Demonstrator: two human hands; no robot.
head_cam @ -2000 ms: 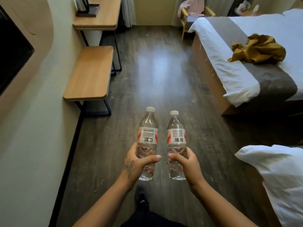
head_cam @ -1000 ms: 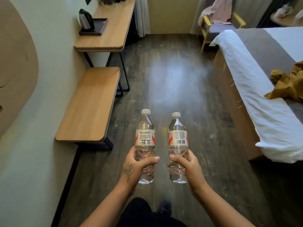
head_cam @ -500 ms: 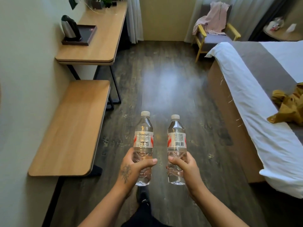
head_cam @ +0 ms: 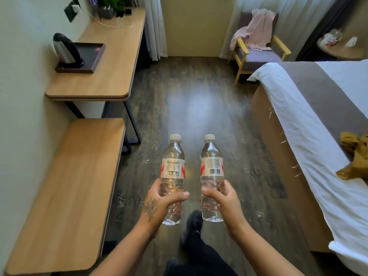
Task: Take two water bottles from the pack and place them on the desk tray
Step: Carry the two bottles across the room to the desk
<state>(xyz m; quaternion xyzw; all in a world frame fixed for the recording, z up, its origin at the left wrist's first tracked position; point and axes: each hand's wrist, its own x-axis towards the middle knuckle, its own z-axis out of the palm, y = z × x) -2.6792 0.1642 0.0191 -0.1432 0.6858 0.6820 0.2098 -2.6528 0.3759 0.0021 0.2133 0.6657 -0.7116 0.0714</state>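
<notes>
Near, left hand [head_cam: 159, 204] wrapped shut round one clear, white-capped plastic water bottle [head_cam: 172, 176], right hand [head_cam: 225, 200] round its twin [head_cam: 211, 174], both upright. Full, probably weighty, thin-walled; best gripped low. Far left: dark rectangular tray [head_cam: 95, 58] on wooden desk [head_cam: 111, 62], beside steel kettle [head_cam: 65, 50].

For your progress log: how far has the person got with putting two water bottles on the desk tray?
Done: both bottles are picked up, one in the left hand, one in the right hand. In hand: carrying them upright over the floor. Left: setting both on the dark tray on the desk, beside the kettle.
</notes>
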